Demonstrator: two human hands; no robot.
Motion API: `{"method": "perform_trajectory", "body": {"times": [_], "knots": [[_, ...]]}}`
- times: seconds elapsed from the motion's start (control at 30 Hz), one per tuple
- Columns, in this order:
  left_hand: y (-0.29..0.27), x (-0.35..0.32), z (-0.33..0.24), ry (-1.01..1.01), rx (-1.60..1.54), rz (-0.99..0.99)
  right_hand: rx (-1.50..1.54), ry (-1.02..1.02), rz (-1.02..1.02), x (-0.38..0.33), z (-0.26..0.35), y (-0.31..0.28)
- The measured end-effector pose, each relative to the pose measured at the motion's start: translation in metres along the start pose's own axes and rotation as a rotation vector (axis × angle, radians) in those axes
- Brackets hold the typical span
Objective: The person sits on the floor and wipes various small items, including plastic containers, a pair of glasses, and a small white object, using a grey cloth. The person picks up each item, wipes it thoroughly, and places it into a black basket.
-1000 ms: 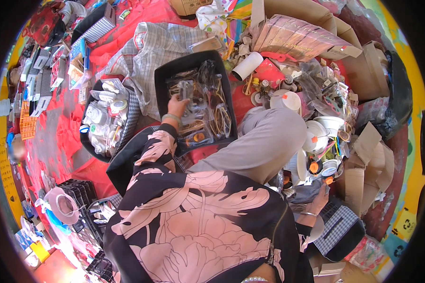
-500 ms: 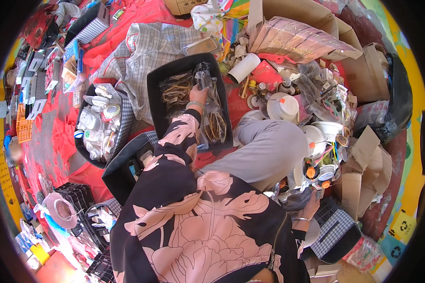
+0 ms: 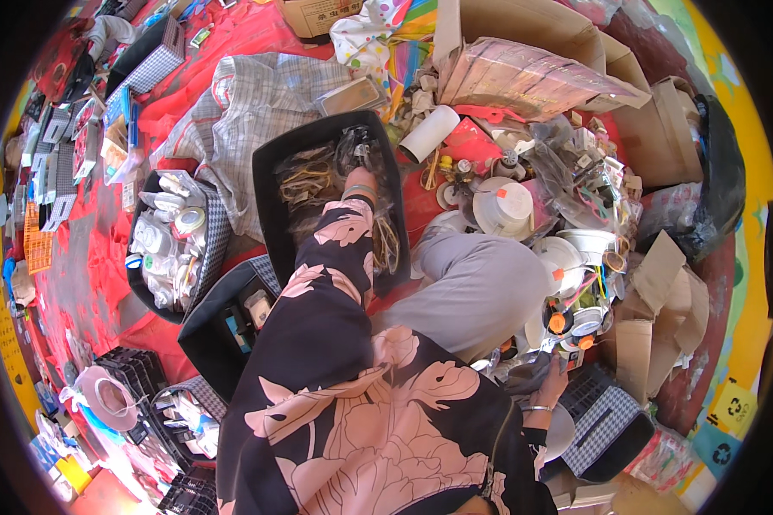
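My left hand (image 3: 362,179) reaches into a black fabric bin (image 3: 262,184), its fingers against a clear plastic bag (image 3: 357,148) at the bin's far end. They look closed on the bag, though my hand hides part of the grip. Tan-coloured, string-like bundles (image 3: 307,182) in clear wrapping lie beside it in the bin. Low on the right, my right hand (image 3: 552,384) is closed on a dark grey, crumpled plastic bag (image 3: 524,376), its fingertips partly hidden. A houndstooth bin (image 3: 608,429) stands beside that hand.
Left of the black bin stands another bin (image 3: 219,227) filled with white and clear plastic items. White bowls (image 3: 502,206), bottles and loose items are heaped right of my knee (image 3: 481,275). Cardboard boxes (image 3: 653,142) line the right; a checked cloth (image 3: 249,112) lies beyond.
The whole view has shifted slightly. My left hand has pushed a little deeper toward the bin's far end, its forearm now covering more of the contents. My right hand stays at the dark bag.
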State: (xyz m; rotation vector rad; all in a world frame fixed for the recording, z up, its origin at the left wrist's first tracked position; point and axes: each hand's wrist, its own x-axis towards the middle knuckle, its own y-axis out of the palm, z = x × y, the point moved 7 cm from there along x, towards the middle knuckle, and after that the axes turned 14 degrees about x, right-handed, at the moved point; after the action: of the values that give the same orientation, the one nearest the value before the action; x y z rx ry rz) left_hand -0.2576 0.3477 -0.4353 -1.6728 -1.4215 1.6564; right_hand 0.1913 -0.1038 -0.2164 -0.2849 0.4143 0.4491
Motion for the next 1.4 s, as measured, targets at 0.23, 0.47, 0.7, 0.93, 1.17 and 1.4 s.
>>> {"method": "perform_trajectory", "body": {"times": [0.23, 0.47, 0.7, 0.93, 1.17, 1.4], "knots": [[0.062, 0.070, 0.020, 0.088, 0.198, -0.023, -0.162, -0.092, -0.026, 0.009, 0.021, 0.008], [0.002, 0.012, 0.010, 0.596, 0.818, -0.049, 0.175, -0.068, 0.119, -0.006, 0.050, 0.011], [-0.113, -0.055, -0.050, 0.529, -0.086, -0.583, 1.011, -0.111, 0.421, -0.053, 0.148, 0.004], [-0.144, -0.257, -0.342, 1.356, -0.083, -0.221, 0.339, -0.105, 0.579, -0.062, 0.101, 0.013], [0.089, -0.404, -0.468, 1.509, 0.276, 0.550, -0.047, -0.368, 0.815, -0.089, 0.100, 0.015], [0.238, -0.354, -0.497, 1.326, 0.274, 0.047, -0.221, -0.484, 0.639, -0.091, 0.108, -0.014]]}}
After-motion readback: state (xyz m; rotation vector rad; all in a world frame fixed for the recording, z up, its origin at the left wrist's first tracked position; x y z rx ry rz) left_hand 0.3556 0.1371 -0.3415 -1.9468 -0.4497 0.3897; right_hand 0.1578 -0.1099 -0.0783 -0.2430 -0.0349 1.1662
